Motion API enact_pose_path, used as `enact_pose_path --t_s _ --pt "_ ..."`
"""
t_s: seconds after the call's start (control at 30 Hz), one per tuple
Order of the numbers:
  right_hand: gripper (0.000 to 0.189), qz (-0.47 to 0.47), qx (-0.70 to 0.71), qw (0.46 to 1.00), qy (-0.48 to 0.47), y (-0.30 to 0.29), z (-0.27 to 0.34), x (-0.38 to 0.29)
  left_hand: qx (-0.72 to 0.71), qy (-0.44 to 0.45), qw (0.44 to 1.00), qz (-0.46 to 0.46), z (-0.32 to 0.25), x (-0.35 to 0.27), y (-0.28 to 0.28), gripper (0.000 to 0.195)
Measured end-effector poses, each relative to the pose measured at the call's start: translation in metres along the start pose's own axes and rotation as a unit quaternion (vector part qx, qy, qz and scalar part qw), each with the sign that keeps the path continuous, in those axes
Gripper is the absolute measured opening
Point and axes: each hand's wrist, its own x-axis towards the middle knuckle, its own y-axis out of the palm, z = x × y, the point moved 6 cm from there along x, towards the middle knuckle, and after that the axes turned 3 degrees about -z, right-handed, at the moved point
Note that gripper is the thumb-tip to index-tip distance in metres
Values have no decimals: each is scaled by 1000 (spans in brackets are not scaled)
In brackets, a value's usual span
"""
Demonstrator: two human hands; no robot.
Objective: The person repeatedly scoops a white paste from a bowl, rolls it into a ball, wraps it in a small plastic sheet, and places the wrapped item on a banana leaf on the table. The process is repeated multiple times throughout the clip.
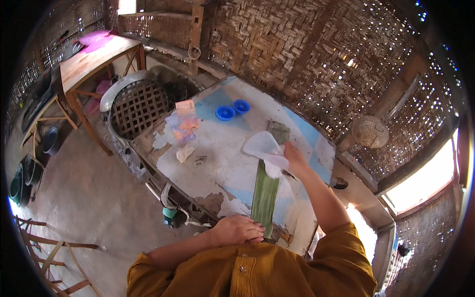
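Observation:
My right hand (294, 157) grips a translucent white plastic piece (261, 144), perhaps a bag or sheet; it is blurred, and its lower edge hangs in soft folds. Below it a long green leaf strip (265, 198), like banana leaf, runs along the worn table towards me. The plastic covers part of the strip. At its far end lies a duller grey-green leaf piece (279, 130). My left hand (239, 229) rests at the strip's near end by the table edge, fingertips against the leaf; whether it grips anything is hidden.
Two blue fluted cups (225, 113) stand on the worn table (219, 148). Banknotes (186, 115) and a crumpled whitish lump (184, 153) lie to the left. Beyond the table's left edge is a round lattice-woven basket (139, 107). A woven bamboo wall (259, 37) borders the far side.

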Motion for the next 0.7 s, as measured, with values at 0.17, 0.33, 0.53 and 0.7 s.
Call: enact_pose_path --t_s 0.17,0.33,0.53,0.7 --pt "74 70 -39 993 -88 28 11 -69 8 -20 1000 4 1 -3 2 18" --pt "72 -126 -146 956 -220 23 17 -68 22 -24 999 17 1 -1 -2 20" --pt "72 -86 -190 970 -127 20 -1 8 -14 -55 998 24 3 5 -9 17" --pt "68 -15 -201 977 -63 15 -15 54 -52 -80 995 30 6 -1 -6 15"
